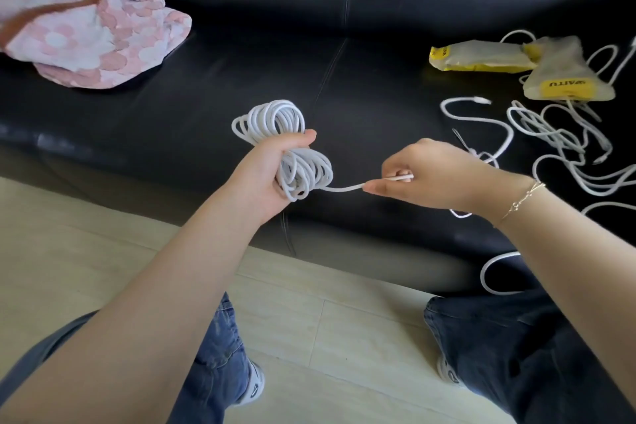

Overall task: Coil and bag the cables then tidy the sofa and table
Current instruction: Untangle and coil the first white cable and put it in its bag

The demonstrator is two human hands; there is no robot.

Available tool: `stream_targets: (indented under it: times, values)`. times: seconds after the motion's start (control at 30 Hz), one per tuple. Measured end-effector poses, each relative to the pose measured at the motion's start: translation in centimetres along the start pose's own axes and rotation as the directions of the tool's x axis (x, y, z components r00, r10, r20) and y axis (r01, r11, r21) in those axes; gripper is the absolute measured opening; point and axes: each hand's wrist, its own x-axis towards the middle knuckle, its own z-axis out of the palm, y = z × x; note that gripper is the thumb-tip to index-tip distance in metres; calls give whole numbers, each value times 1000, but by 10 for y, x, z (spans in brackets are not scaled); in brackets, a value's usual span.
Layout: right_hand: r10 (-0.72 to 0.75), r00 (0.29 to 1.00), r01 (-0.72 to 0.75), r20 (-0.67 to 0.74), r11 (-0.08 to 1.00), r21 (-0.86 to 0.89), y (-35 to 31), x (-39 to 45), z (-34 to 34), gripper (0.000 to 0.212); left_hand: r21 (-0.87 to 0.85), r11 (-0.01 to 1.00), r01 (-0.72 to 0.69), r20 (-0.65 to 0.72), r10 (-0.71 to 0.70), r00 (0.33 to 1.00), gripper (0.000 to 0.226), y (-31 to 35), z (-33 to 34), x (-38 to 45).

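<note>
Jeans-clad knees (509, 348) and pale floor (309, 320) sit closest, and above them the left hand (272, 175) grips a white coiled cable (285, 144) round its middle over the black sofa's (172, 120) front edge. Just beside it the right hand (430, 175) pinches the coil's free end (395, 179), a thin bracelet (519, 200) on its wrist. Farther back, loose white cables (550, 141) tangle at the right below two yellow-labelled bags (481, 57), and a pink floral cushion (86, 31) lies far left.
</note>
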Motion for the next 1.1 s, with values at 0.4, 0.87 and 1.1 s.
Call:
stream_targets:
  times: [0.4, 0.87, 1.1]
  values:
    - [-32, 975, 68, -218, 986, 155, 7, -1, -5, 15, 582, 806, -110, 88, 72, 994, 16, -10, 0, 7]
    - [-144, 928, 248, -343, 927, 282, -2, 3, 4, 14, 640, 744, -190, 219, 60, 974, 20, -28, 11, 3]
    - [-62, 971, 117, -233, 965, 233, 5, -1, -8, 23, 632, 762, -140, 107, 93, 990, 29, -25, 8, 6]
